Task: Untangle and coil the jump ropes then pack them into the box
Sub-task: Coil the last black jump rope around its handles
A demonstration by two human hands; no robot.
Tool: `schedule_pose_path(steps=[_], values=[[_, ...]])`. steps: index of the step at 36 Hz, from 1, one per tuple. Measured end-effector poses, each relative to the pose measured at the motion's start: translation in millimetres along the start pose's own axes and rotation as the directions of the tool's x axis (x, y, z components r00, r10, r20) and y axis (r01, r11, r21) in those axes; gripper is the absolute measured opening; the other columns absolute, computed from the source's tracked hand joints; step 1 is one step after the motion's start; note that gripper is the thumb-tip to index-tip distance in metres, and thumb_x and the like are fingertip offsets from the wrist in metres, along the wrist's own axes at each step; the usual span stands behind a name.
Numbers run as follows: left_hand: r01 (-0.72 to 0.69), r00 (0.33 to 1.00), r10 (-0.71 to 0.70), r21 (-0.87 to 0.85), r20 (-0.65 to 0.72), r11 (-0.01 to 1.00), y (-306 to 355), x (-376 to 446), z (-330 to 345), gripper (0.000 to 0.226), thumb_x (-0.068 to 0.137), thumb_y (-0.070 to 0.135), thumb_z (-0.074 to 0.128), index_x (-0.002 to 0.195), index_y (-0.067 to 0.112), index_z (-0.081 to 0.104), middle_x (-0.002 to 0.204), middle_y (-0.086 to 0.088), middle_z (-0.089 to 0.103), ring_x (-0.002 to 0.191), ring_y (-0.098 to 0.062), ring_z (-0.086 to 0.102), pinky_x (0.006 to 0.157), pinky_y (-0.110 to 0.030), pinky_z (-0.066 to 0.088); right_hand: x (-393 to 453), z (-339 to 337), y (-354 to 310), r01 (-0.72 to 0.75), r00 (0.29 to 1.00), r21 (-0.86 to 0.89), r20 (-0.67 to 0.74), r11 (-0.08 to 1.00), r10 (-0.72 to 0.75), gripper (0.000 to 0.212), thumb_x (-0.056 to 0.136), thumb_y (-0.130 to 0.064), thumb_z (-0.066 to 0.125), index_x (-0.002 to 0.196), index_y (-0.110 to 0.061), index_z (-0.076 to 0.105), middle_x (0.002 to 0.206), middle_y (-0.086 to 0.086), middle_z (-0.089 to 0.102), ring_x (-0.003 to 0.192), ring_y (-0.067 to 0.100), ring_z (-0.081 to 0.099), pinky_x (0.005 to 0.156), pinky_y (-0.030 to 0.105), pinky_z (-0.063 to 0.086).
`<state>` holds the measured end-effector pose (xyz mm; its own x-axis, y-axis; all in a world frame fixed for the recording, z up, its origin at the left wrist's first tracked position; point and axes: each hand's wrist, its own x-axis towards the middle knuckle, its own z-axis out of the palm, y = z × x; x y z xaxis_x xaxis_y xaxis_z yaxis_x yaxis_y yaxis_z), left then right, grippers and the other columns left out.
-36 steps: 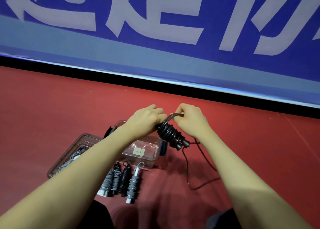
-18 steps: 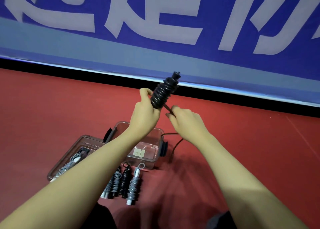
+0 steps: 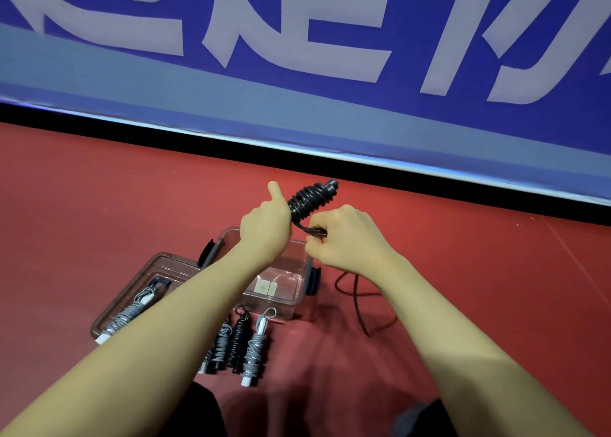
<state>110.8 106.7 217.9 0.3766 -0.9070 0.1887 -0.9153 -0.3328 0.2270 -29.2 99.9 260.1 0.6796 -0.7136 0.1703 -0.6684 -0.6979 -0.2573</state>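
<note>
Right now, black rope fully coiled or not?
Not fully: the black rope is mostly wound, but its loose tail trails onto the floor.

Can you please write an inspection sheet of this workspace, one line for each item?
Surface: red floor mat; all things lie on it.
Job's things: black jump rope bundle, wound on its handles, held up above the clear plastic box; three wound bundles, grey and black, lie in front of the box; one grey wound rope lies in the clear plastic lid beside the box.
Clutter: nothing seen.
Grippers: left hand grips the black bundle; right hand pinches the rope's free part.
Cables: loose black rope tail trails on the mat under the right wrist.
Surroundings: blue banner with white letters behind.
</note>
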Motion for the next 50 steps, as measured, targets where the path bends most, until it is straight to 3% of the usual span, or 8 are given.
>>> schedule_pose_path(steps=[5, 12, 20, 28, 38, 41, 46, 50], values=[[-0.131, 0.990, 0.113, 0.247, 0.087, 0.960, -6.8, 1.9, -0.1, 0.024, 0.091, -0.002, 0.039, 0.114, 0.002, 0.038, 0.101, -0.014, 0.064, 0.087, -0.035, 0.063, 0.061, -0.034, 0.035, -0.7, -10.1, -1.6, 0.081, 0.995, -0.115, 0.067, 0.990, -0.073, 0.025, 0.084, -0.013, 0.048, 0.101, -0.023, 0.063, 0.093, 0.001, 0.065, 0.090, 0.032, 0.057, 0.065, 0.029, 0.029], [-0.312, 0.949, 0.286, 0.270, 0.130, 0.911, -10.2, 4.4, 1.2, 0.014, 0.095, 0.012, 0.043, 0.105, 0.006, 0.051, 0.103, -0.010, 0.057, 0.094, -0.032, 0.059, 0.061, -0.033, 0.032, 1.2, -1.3, 3.0, -0.006, 0.998, -0.244, -0.067, 0.970, -0.011, 0.028, 0.094, -0.016, 0.041, 0.119, -0.017, 0.053, 0.120, 0.000, 0.051, 0.094, 0.035, 0.060, 0.066, 0.034, 0.035], [-0.559, 0.802, 0.583, 0.181, -0.129, 0.809, -15.7, 5.1, -5.1, 0.028, 0.054, -0.001, 0.079, 0.061, 0.006, 0.053, 0.065, -0.010, 0.047, 0.050, -0.028, 0.046, 0.044, -0.015, -0.002, 5.3, 1.4, 11.8, -0.177, 0.984, -0.015, -0.032, 0.984, 0.177, 0.025, 0.090, -0.020, 0.044, 0.103, -0.019, 0.066, 0.099, 0.008, 0.067, 0.097, 0.033, 0.057, 0.073, 0.035, 0.040], [-0.703, 0.661, 0.714, 0.143, -0.231, 0.696, -16.3, 4.5, -5.3, 0.014, 0.071, 0.014, 0.043, 0.061, 0.009, 0.050, 0.057, -0.004, 0.045, 0.045, -0.022, 0.043, 0.039, -0.020, 0.019, 6.3, -1.4, 22.5, -0.336, 0.934, 0.261, -0.035, 0.905, 0.357, 0.008, 0.079, -0.024, 0.058, 0.072, -0.024, 0.060, 0.084, -0.003, 0.065, 0.088, 0.022, 0.056, 0.070, 0.031, 0.040], [-0.837, 0.494, 0.791, 0.051, -0.362, 0.546, -13.1, 0.2, -11.9, 0.014, 0.081, 0.011, 0.052, 0.071, 0.012, 0.043, 0.060, -0.005, 0.045, 0.049, -0.022, 0.044, 0.039, -0.025, 0.032, 6.3, -0.9, 34.6, -0.349, 0.931, 0.270, -0.005, 0.897, 0.364, 0.050, 0.088, -0.046, 0.062, 0.054, -0.016, 0.040, 0.055, -0.004, 0.042, 0.061, 0.019, 0.041, 0.055, 0.030, 0.032], [-0.814, 0.548, 0.756, -0.020, -0.360, 0.580, -11.1, -2.6, -14.3, 0.019, 0.079, 0.017, 0.052, 0.078, 0.018, 0.033, 0.061, -0.004, 0.048, 0.049, -0.023, 0.046, 0.039, -0.024, 0.034, 5.8, -2.3, 32.0, -0.341, 0.935, 0.233, -0.017, 0.911, 0.354, 0.052, 0.089, -0.053, 0.056, 0.056, -0.015, 0.042, 0.057, -0.003, 0.046, 0.063, 0.021, 0.044, 0.057, 0.030, 0.035], [-0.536, 0.830, 0.458, -0.227, -0.318, 0.813, -3.0, -11.6, -24.7, 0.023, 0.073, 0.029, 0.048, 0.095, 0.022, 0.045, 0.065, -0.003, 0.064, 0.055, -0.032, 0.060, 0.051, -0.028, 0.033, 4.7, -2.6, 32.6, -0.342, 0.936, 0.145, -0.035, 0.928, 0.351, 0.022, 0.087, -0.019, 0.049, 0.066, -0.016, 0.044, 0.076, 0.004, 0.058, 0.076, 0.030, 0.051, 0.064, 0.032, 0.037], [-0.242, 0.961, 0.205, -0.204, -0.186, 0.949, 6.7, -10.6, -32.0, 0.019, 0.085, 0.017, 0.052, 0.102, 0.008, 0.051, 0.077, -0.011, 0.065, 0.075, -0.038, 0.059, 0.060, -0.030, 0.026, 4.3, 2.0, 27.0, -0.258, 0.960, 0.019, -0.109, 0.966, 0.259, 0.037, 0.099, -0.041, 0.040, 0.099, -0.009, 0.057, 0.092, 0.017, 0.064, 0.087, 0.040, 0.059, 0.064, 0.033, 0.034]])
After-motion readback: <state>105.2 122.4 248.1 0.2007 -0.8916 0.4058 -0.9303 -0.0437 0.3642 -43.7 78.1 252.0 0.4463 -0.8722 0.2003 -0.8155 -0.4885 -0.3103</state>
